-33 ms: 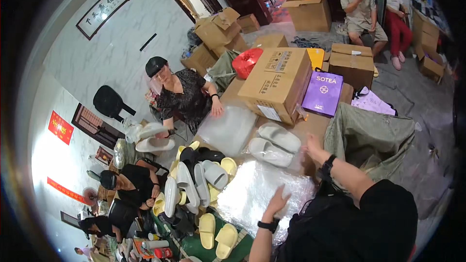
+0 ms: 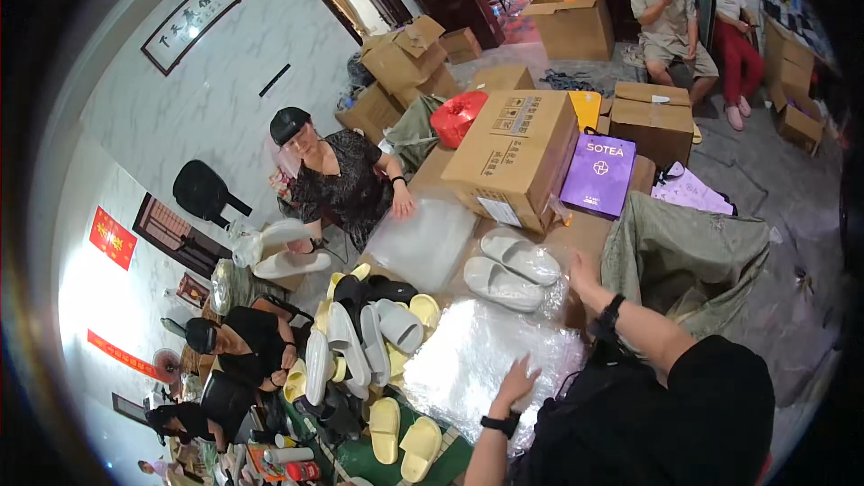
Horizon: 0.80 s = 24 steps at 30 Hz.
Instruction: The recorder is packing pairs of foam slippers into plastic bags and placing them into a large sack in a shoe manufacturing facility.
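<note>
hands are lying apart: left hand (image 2: 515, 384) is spreading its fingers over a shiny clear plastic stack (image 2: 459, 355), gripping nothing; contact unclear. right hand (image 2: 587, 279) is sitting just beside the pale grey pair of slippers (image 2: 506, 281); can't tell if it's pinching the clear wrap (image 2: 551, 301). slippers are lying side by side in that wrap, just beyond the stack. slick film is looking like the main risk: a careless brush could be sending the stack sliding. loose wrap could be catching on fingers, dragging one slipper askew. off left, slipper heap (image 2: 364, 342) is piling unevenly; a bump could be toppling it. farther, co-worker (image 2: 346, 166) is pressing on another clear stack (image 2: 427, 238); shoving it nearer could be crowding the pair.
</note>
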Available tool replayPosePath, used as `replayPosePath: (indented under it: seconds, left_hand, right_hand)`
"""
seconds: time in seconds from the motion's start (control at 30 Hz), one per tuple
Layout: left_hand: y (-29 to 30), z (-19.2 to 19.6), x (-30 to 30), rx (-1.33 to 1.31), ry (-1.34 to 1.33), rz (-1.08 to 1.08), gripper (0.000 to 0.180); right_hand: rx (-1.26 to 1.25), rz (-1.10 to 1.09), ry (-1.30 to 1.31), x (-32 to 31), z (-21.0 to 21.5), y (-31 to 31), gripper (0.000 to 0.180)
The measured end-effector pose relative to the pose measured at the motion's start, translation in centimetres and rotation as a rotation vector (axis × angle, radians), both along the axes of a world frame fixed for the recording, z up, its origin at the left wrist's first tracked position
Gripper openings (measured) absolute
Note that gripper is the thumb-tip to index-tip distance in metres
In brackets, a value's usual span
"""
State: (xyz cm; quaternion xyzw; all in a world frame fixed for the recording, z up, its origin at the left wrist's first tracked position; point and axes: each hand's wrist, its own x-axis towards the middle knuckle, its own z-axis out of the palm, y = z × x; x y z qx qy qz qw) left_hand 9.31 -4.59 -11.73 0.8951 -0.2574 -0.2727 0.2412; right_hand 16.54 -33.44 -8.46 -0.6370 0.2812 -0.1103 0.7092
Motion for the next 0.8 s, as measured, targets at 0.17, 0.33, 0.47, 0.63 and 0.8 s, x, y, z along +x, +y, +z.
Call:
replayPosePath:
  seconds: [0.17, 0.33, 0.47, 0.63, 0.8]
  left_hand:
    - [1.7, -0.5, -5.0, 0.456, -0.057, 0.177, 0.061]
    - [4.4, -2.6, -6.6, 0.331, -0.252, 0.236, 0.059]
    - [5.5, -4.2, -6.9, 0.218, -0.308, 0.342, 0.056]
    - [10.8, -6.6, -6.9, -0.11, -0.513, 0.302, 0.053]
    - [12.2, -1.4, -8.0, 0.126, -0.411, 0.777, 0.046]
  right_hand:
    - [-1.064, 0.227, -0.125, -7.3, -0.7, 5.8, 0.032]
    - [-1.186, 1.085, -0.477, -10.3, -3.7, 12.7, 0.03]
    - [-1.231, 1.422, -0.276, -11.9, -5.9, 17.0, 0.041]
    - [-1.264, 1.58, -0.055, -12.7, -4.8, 18.3, 0.061]
    - [-1.075, 0.911, -0.055, -14.9, -6.3, 20.6, 0.066]
